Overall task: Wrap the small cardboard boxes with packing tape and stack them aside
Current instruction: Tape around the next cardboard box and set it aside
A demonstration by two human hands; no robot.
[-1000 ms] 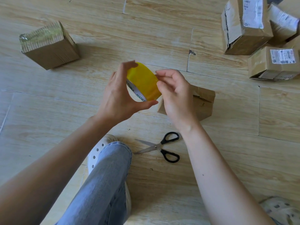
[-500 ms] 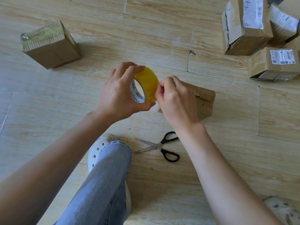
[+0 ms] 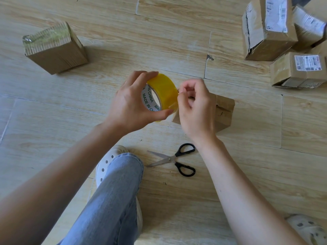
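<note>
The left hand (image 3: 131,106) holds a yellow tape roll (image 3: 164,91) up above the wooden floor (image 3: 53,121), its fingers curled over the top of the roll and its thumb under the bottom edge. The right hand (image 3: 196,110) has its fingers curled in, with thumb and forefinger pinching at the roll's right edge. Just behind that hand, a small cardboard box (image 3: 224,110) sits on the floor, partly hidden. A taped box (image 3: 56,50) stands far left, well apart. Several labelled boxes (image 3: 265,32) lie grouped at far right. Black-handled scissors (image 3: 173,159) lie with blades apart, near the person, beside a jeans leg (image 3: 113,191) and a white shoe (image 3: 108,160).
</note>
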